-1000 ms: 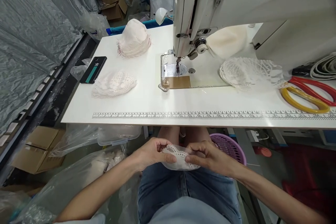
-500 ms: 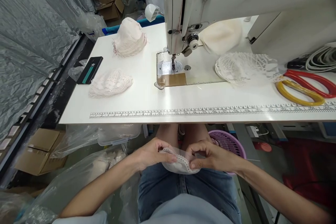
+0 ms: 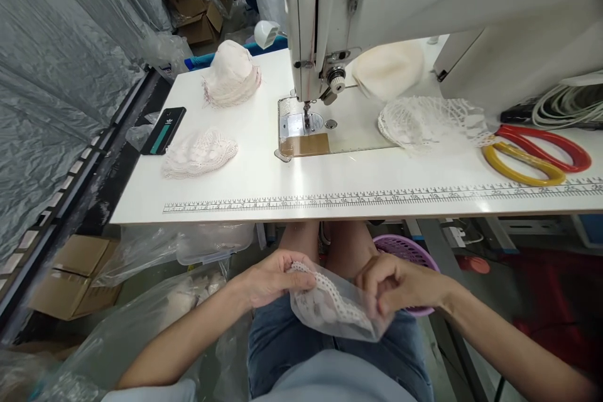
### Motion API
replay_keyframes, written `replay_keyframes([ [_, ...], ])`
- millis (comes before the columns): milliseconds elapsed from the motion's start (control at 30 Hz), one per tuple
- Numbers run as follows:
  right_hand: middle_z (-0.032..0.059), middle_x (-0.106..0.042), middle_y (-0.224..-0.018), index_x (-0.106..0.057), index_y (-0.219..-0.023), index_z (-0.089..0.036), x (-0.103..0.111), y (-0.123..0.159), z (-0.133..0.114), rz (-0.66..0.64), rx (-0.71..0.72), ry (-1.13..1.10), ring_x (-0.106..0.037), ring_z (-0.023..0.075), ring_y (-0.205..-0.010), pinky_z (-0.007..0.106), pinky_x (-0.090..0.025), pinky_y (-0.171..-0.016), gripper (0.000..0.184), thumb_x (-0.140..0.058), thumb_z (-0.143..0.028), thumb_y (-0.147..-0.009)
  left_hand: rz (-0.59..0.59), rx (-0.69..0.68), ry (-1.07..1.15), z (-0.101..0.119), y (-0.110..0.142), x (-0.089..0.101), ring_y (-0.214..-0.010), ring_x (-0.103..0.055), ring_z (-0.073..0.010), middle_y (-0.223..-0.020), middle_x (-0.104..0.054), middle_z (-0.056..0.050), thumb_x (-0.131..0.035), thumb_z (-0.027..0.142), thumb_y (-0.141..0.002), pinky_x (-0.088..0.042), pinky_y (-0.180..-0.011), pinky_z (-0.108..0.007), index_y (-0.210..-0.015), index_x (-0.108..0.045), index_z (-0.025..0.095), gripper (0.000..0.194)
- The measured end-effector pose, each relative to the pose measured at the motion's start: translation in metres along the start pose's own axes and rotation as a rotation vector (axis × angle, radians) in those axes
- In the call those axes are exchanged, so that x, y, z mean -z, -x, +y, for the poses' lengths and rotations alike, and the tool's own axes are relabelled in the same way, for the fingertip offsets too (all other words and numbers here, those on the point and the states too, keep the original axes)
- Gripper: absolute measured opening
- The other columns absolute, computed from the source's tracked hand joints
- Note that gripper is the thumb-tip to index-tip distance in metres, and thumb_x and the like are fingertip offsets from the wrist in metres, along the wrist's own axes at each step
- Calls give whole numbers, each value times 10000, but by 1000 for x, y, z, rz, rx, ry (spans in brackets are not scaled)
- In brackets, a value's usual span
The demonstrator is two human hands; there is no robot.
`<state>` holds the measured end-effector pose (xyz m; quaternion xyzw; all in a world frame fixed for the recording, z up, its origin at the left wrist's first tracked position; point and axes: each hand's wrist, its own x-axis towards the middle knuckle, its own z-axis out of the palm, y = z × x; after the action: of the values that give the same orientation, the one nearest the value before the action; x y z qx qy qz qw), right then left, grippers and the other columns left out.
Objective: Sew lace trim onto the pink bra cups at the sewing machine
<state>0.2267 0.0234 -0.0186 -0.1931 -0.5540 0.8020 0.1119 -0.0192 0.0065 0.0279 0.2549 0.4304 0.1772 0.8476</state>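
Observation:
Over my lap, a piece of sheer white mesh with a scalloped lace edge [image 3: 327, 308] is stretched between my hands. My left hand [image 3: 276, 277] is closed on its left end, thumb on top of the lace. At the other end my right hand [image 3: 400, 284] pinches the mesh, its fingertips a little blurred. Beyond them on the table stands a white sewing machine [image 3: 320, 31], its needle and presser foot above the metal plate, with no cloth under them.
Stacked lace pieces [image 3: 200, 154], pale cups [image 3: 232, 75] and a phone [image 3: 163, 130] lie on the table's left. Lace [image 3: 431, 120], cream cups [image 3: 391, 69] and red-and-yellow-handled scissors [image 3: 525, 163] are at right. Below are a purple basket [image 3: 409, 248] and a cardboard box [image 3: 73, 276].
My right hand has moved right and slightly down, drawing the mesh out wider. My left hand keeps its grip in nearly the same place. The view has shifted slightly.

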Motion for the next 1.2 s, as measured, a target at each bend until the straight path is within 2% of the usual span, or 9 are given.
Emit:
replay_keyframes([
  [133, 55, -615, -852, -568, -1163, -191, -11, -13, -2, 405, 220, 381, -572, 152, -729, 272, -469, -649, 350, -524, -392, -880, -32, -3, -14, 10, 1, -15, -534, -550, -82, -592, -634, -13, -835, 352, -529, -417, -543, -187, -669, -649, 96, 346],
  [200, 47, -575, -908, -499, -1238, -242, -18, -22, -7, 495, 370, 612, -553, 153, -789, 278, -461, -687, 340, -491, -303, -903, -19, -11, -40, 14, 0, -15, -564, -568, -97, -636, -652, -32, -813, 350, -571, -432, -561, -197, -707, -667, 91, 328],
  [300, 42, -526, -917, -478, -1230, -251, -22, -28, -11, 492, 554, 755, -536, 136, -784, 245, -446, -639, 325, -452, -195, -910, 29, -16, -46, 17, -1, -8, -592, -586, -109, -675, -666, -49, -798, 328, -599, -451, -581, -207, -740, -683, 84, 304],
  [400, 25, -505, -887, -563, -1095, -261, -21, -26, -10, 494, 608, 861, -513, 125, -749, 229, -428, -605, 240, -466, -174, -894, 68, -13, -56, 18, 0, -2, -573, -573, -97, -644, -658, -32, -803, 296, -591, -443, -564, -191, -738, -693, 93, 274],
  [667, -39, -508, -657, -556, -734, -200, -25, -26, -25, 591, 303, 901, -458, 96, -551, 200, -384, -491, 125, -576, -279, -829, 87, 12, -126, 31, -2, -8, -543, -534, -88, -574, -612, 3, -801, 289, -563, -419, -556, -202, -673, -682, 100, 249],
  [733, -44, -486, -627, -536, -710, -193, -24, -27, -33, 594, 373, 981, -441, 87, -522, 200, -368, -485, 150, -551, -247, -849, 90, 21, -164, 35, -1, -8, -545, -530, -87, -574, -603, 5, -795, 294, -569, -421, -562, -206, -690, -684, 97, 257],
  [833, -17, -492, -682, -585, -825, -208, -20, -28, -42, 534, 638, 1177, -452, 101, -571, 228, -352, -526, 178, -434, -142, -891, 94, 29, -249, 46, 3, -9, -564, -532, -89, -603, -606, -3, -779, 321, -591, -415, -559, -205, -699, -676, 103, 264],
  [1000, 19, -496, -740, -560, -998, -164, -7, -29, -64, 471, 844, 1347, -443, 114, -622, 246, -340, -549, 216, -415, -56, -879, 195, -102, -464, 83, 15, -5, -535, -490, -75, -591, -585, 8, -775, 376, -589, -368, -516, -189, -714, -656, 108, 319],
  [1200, 66, -575, -824, -542, -993, -137, 28, -55, -111, 545, 910, 1653, -475, 122, -620, 260, -347, -547, 233, -335, -63, -916, 335, -416, -1029, 164, -7, 9, -530, -513, -97, -574, -590, 8, -671, 409, -704, -356, -480, -183, -742, -656, 123, 288],
])
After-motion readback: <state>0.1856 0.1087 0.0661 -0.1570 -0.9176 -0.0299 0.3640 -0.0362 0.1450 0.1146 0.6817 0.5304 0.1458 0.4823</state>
